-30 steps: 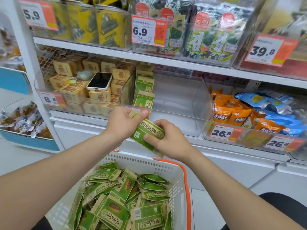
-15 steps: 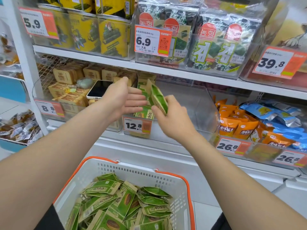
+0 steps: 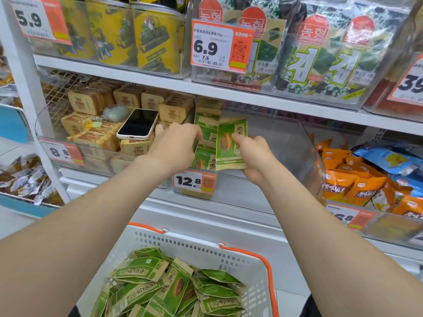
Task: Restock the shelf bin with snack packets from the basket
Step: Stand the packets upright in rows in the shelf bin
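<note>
Left of centre, a smartphone [image 3: 138, 124] is lying on tan biscuit packs [image 3: 91, 138] in the neighbouring bin. Just right of it, the left hand [image 3: 176, 147] is bracing the row of green packets [image 3: 206, 156] standing in the clear shelf bin [image 3: 297, 145]. Its fingers are bent together against the row, though whether they are gripping or only pressing I cannot tell. The right hand [image 3: 254, 156] is pinching one upright sunflower-seed packet [image 3: 230, 145], thumb on its face, and is setting it beside that row. Rightward, most of the bin is showing bare. At lower centre, the basket [image 3: 269, 277] is holding a heap of loose packets [image 3: 174, 284], so restocking looks barely begun.
</note>
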The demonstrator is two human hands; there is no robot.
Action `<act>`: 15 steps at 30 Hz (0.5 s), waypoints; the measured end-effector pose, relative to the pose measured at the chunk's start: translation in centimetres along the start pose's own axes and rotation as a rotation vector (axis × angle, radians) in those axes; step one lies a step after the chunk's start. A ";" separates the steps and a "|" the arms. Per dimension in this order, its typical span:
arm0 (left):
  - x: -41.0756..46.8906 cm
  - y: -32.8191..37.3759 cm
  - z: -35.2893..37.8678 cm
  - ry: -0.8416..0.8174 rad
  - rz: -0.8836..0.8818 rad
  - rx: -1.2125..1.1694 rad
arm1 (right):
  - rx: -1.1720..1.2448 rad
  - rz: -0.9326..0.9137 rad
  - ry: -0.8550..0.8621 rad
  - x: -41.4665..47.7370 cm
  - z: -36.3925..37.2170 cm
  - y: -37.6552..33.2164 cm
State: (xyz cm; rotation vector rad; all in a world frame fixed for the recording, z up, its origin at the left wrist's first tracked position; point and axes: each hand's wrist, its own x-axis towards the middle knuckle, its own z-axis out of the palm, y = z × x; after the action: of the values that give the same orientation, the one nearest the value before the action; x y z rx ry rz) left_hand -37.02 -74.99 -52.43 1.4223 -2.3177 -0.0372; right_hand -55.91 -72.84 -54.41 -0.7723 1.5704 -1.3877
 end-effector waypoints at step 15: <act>1.1 -0.3 1.5 -0.089 0.080 0.159 | -0.574 0.214 -0.279 -1.4 1.2 -1.1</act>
State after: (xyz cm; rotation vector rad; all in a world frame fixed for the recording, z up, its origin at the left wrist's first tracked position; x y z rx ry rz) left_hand -37.71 -76.35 -53.51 1.4268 -2.4969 0.1122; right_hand -54.28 -72.31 -53.06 -1.0456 1.7785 -0.6379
